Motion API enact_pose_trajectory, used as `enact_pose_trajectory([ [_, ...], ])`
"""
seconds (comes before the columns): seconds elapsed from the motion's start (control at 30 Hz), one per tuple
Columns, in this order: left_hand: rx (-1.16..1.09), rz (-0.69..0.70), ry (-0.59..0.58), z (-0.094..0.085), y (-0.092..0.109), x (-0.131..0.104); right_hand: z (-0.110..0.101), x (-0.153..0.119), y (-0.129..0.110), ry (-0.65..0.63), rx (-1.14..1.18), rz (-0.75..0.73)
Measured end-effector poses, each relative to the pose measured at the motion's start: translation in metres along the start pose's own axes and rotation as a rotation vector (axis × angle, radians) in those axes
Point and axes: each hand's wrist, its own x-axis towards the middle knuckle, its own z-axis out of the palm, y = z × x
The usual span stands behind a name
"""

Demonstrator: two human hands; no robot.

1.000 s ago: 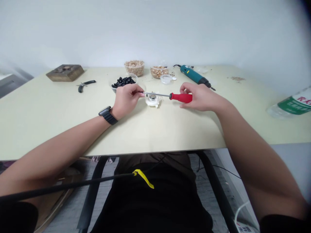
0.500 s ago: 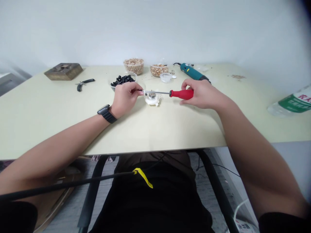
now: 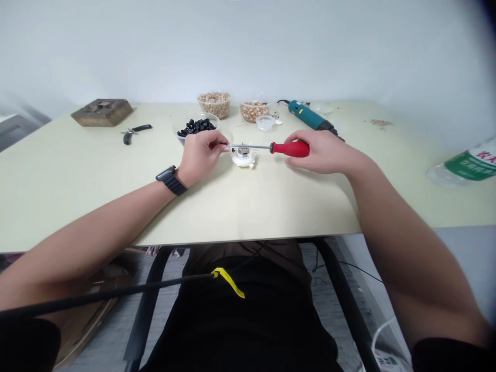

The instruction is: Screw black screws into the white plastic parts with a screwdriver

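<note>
Both hands closed on one screwdriver, end to end

Pinched together, the thumb and forefinger of the left hand (image 3: 203, 157) close on the tip end of the screwdriver (image 3: 258, 147); whether a small piece is caught there too is hidden. Fingers of the right hand (image 3: 323, 151) curl loosely around the red handle (image 3: 291, 149), its butt towards the palm. Holding it at both ends probably keeps the shaft level, and the loose curl would leave the handle free to roll.

Landmark for everything is the white part with a metal piece on top (image 3: 243, 161), resting on the table (image 3: 240, 206). The shaft crosses its upper edge in view; touching or not, I can't tell. The left hand is just left of the part, the right hand to its right.

Other items ring it, presumably to keep them within reach without crowding the hands: the bowl of black pieces (image 3: 216, 120) behind and left, a tub of tan pieces (image 3: 214, 110) farther back, the teal power tool (image 3: 308, 115) behind and right, the pliers (image 3: 130, 132) well left.
</note>
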Motion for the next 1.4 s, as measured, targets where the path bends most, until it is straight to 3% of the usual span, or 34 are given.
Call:
enact_pose_trajectory([
  [0.1, -0.006, 0.002, -0.006, -0.001, -0.002, 0.000, -0.002, 0.000, 0.001, -0.058, 0.000, -0.007],
  [0.3, 0.002, -0.009, -0.018, -0.002, -0.002, 0.000, -0.002, -0.004, -0.007, -0.006, -0.018, -0.006],
  [0.43, 0.003, -0.046, 0.005, -0.003, -0.001, 0.002, -0.005, -0.002, -0.003, -0.074, 0.024, -0.081],
  [0.67, 0.012, -0.036, -0.009, -0.002, 0.006, -0.001, -0.001, 0.000, 0.007, 0.060, -0.001, -0.068],
  [0.83, 0.003, -0.064, 0.013, -0.006, 0.001, 0.002, -0.005, -0.001, 0.002, -0.029, 0.072, -0.117],
  [1.07, -0.004, -0.048, 0.014, -0.004, 0.002, 0.002, -0.002, -0.003, -0.003, 0.029, 0.028, -0.039],
  [1.27, -0.009, -0.072, 0.014, -0.005, -0.002, 0.004, -0.007, -0.006, -0.005, -0.063, 0.095, -0.093],
  [1.4, -0.019, -0.042, -0.002, -0.003, 0.000, 0.001, -0.003, -0.005, -0.004, -0.006, 0.096, -0.087],
])
